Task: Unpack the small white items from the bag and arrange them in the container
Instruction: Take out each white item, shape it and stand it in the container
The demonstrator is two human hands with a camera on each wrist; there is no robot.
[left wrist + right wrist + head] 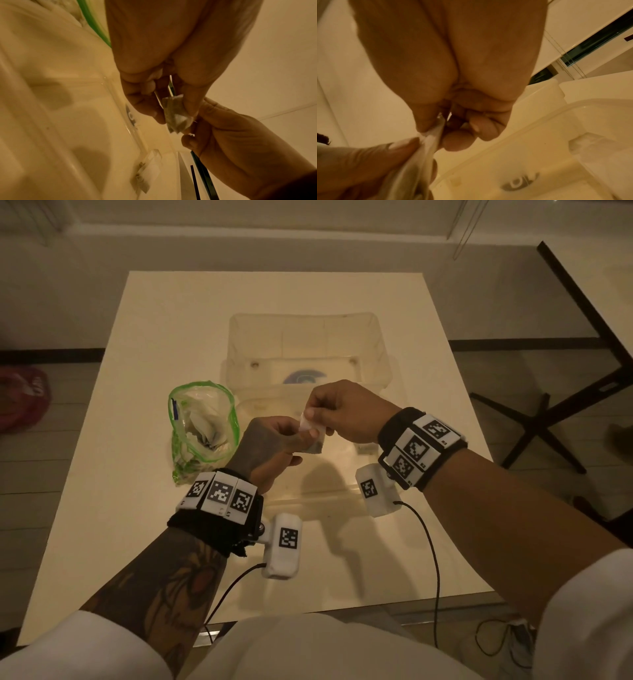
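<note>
Both hands meet over the near part of the container [376, 344], above the desk [144, 344].

Right hand [346, 409]: grip clenched on the top edge of one small white sachet [310, 428], thumb against forefinger; the other fingers are curled in under the palm. In the right wrist view the thumb [423, 119] presses the white paper edge.

Left hand [265, 448]: grip also grasping the same sachet, lower down, pinched between thumb and fingertips. In the left wrist view the sachet [176, 115] shows a white top and darker, greenish filling. Neither grip is released; the sachet is held in the air between the two hands, touching nothing else.

Counts:
- 1 sachet in hand.
- 1 sachet [147, 170] lying flat on the container floor, seen in the left wrist view.
- 1 clear container, open top, blue mark [303, 378] on its floor.
- 1 clear bag [202, 426] with green zip rim, mouth open, standing on the desk just left of the container and beside the left hand. White items are bunched inside; cannot tell how many.

Each wrist wears a band with black-and-white marker tiles.
</note>
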